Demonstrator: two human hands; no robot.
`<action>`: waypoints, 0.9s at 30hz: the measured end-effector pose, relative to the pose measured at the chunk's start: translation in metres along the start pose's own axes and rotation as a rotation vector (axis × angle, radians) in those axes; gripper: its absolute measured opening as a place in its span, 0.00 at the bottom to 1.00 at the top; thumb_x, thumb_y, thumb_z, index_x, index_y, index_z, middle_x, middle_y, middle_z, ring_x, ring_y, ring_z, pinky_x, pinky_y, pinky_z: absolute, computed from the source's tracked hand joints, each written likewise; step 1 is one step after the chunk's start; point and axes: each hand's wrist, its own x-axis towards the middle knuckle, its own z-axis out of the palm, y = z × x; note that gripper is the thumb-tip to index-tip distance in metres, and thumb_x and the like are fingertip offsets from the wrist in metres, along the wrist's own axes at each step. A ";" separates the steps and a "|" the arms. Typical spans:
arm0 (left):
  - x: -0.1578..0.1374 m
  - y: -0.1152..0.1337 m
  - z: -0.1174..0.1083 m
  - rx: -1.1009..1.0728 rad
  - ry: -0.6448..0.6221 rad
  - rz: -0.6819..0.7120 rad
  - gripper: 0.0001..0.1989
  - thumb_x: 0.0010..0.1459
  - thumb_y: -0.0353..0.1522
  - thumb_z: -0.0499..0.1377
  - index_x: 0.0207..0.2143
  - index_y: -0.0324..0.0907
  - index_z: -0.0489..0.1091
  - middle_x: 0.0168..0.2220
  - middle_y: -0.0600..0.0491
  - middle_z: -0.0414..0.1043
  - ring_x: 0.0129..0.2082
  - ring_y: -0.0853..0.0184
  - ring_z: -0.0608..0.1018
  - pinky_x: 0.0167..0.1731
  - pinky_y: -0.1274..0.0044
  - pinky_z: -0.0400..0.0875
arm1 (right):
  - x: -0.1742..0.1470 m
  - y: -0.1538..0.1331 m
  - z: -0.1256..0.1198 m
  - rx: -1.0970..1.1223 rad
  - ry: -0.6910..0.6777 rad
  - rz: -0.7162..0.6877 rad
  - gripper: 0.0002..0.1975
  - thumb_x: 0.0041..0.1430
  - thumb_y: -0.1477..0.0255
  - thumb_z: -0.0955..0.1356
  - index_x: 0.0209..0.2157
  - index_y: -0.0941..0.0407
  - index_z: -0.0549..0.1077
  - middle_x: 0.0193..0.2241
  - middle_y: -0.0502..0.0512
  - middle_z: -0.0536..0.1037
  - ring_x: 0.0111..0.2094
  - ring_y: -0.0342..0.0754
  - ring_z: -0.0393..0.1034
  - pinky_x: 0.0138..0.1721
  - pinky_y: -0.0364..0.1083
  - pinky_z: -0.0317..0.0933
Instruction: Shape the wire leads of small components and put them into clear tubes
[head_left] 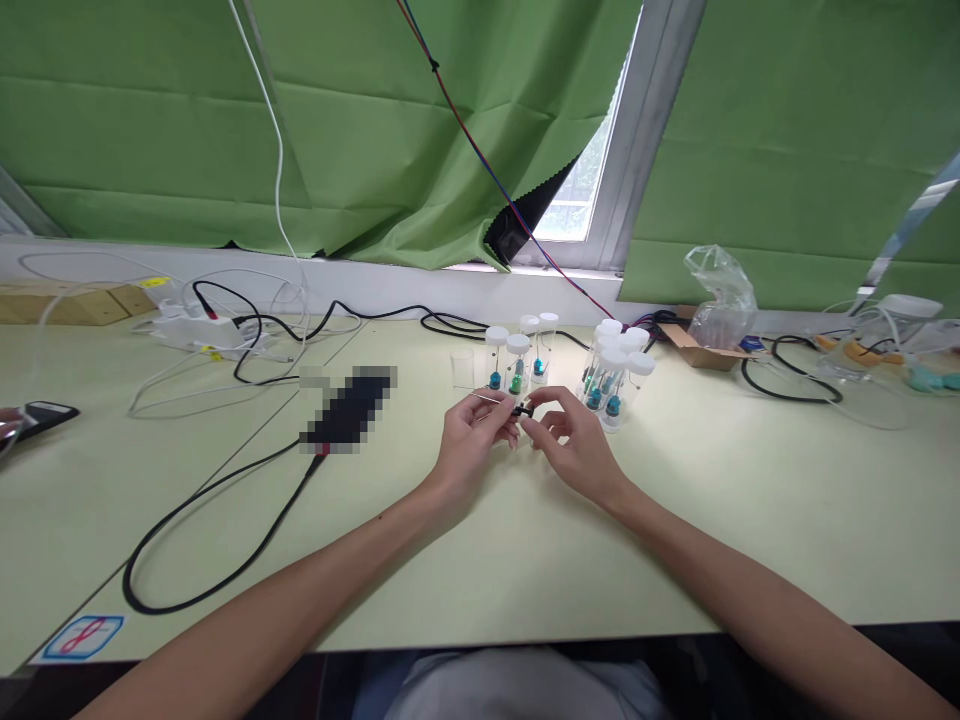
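Observation:
My left hand (474, 438) and my right hand (574, 440) meet over the middle of the pale green table (675, 540). Between their fingertips sits a small black part (523, 409), pinched from both sides. A thin metal pin (487, 398) sticks out leftward above my left fingers. Just behind the hands stand two groups of clear vials with white caps, one group (517, 362) at centre and one (619, 375) to the right, each with small blue or green pieces inside. An uncapped clear vial (462, 368) stands left of them.
A blurred dark device (349, 410) with a black cable (195, 560) lies left of my hands. A white power strip (191, 330) and tangled cords sit at the back left. A cardboard box with a plastic bag (716, 310) stands back right. Green curtains hang behind.

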 end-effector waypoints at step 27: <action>-0.002 0.000 0.000 0.016 -0.018 0.014 0.12 0.53 0.39 0.67 0.33 0.40 0.73 0.26 0.54 0.72 0.24 0.70 0.73 0.28 0.74 0.69 | 0.000 0.000 0.001 0.007 -0.025 -0.011 0.14 0.63 0.61 0.67 0.46 0.53 0.67 0.45 0.57 0.72 0.26 0.42 0.70 0.25 0.44 0.67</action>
